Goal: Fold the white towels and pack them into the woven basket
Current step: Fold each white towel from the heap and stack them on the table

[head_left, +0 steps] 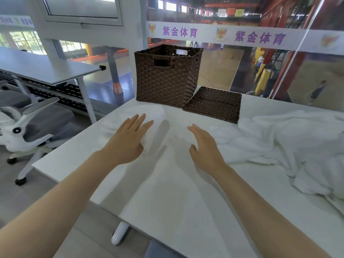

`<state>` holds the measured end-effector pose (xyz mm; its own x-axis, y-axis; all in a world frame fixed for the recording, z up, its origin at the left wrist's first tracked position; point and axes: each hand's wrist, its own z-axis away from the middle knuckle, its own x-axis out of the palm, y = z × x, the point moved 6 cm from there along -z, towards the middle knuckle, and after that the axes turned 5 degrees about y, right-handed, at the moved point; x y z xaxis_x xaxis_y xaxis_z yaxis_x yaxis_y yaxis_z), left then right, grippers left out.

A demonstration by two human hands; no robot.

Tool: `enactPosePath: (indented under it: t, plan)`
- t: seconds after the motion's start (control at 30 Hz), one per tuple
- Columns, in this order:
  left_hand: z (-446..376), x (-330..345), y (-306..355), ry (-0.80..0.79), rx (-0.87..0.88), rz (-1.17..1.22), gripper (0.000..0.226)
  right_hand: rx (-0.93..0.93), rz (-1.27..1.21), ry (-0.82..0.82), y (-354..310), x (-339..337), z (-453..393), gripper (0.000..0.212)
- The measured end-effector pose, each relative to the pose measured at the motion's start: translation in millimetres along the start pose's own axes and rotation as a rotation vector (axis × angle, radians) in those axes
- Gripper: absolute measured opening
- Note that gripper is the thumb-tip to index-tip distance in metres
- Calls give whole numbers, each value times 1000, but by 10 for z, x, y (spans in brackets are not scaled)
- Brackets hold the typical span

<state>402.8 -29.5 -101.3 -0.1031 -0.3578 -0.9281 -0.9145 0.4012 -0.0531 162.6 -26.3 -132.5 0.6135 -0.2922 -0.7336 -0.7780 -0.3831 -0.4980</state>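
The heap of soft white terry towels (290,144) is lying rumpled on the white table (167,202), right of the open brown woven basket (163,77). It looks limp; I'd take corners. The left hand (128,140) is pressing flat-fingered on a folded white towel (149,116); the right hand (204,146) is hovering, relaxed, empty.

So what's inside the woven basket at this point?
Only the upper inner walls and a handle cutout of the woven basket show; no towel is visible above its rim. The front wall hides the bottom, so its contents cannot be confirmed. Its lid lies beside it.
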Motion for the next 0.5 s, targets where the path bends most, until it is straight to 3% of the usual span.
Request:
enactPosePath:
  t: [0.23, 0.37, 0.5]
  plan:
    - [-124, 327, 1032, 2, 94, 273, 65, 208, 89, 293, 1043, -691, 786, 44]
    - [-175, 452, 1533, -64, 9, 511, 57, 363, 120, 295, 1484, -908, 1110, 53]
    - [-271, 629, 1921, -129, -93, 652, 54, 372, 146, 220, 1563, -912, 1127, 59]
